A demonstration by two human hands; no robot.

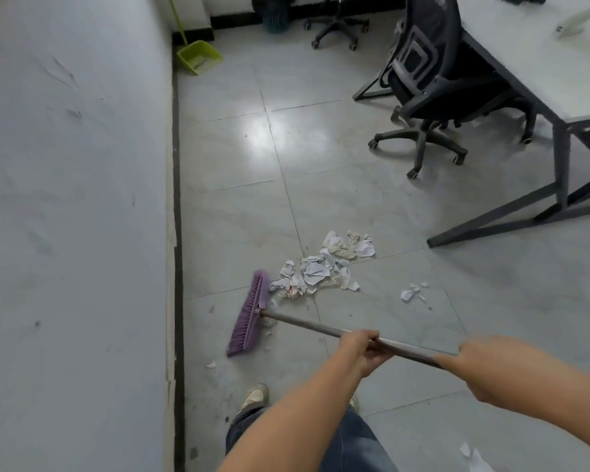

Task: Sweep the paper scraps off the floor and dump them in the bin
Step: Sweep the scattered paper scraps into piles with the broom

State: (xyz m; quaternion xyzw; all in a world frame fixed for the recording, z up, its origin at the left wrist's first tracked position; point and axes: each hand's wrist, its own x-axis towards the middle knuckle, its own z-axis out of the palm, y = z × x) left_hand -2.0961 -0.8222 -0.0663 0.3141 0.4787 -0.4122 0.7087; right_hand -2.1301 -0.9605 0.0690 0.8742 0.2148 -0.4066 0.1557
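Note:
A pile of crumpled white paper scraps [324,267] lies on the grey tiled floor. A smaller cluster of scraps [411,292] sits to its right, and stray bits [470,453] lie at the bottom right. The purple broom head [249,315] rests on the floor just left of the pile, near the wall. Its metal handle [307,324] runs right toward me. My left hand [363,350] grips the handle lower down. My right hand [481,362] holds it higher up. A dark mesh bin [275,11] stands far off by the back wall.
A green long-handled dustpan [198,56] leans in the far corner by the left wall [75,199]. A black office chair [426,86] and a white desk with dark legs [556,73] stand at the right. Another chair base [336,27] is near the bin.

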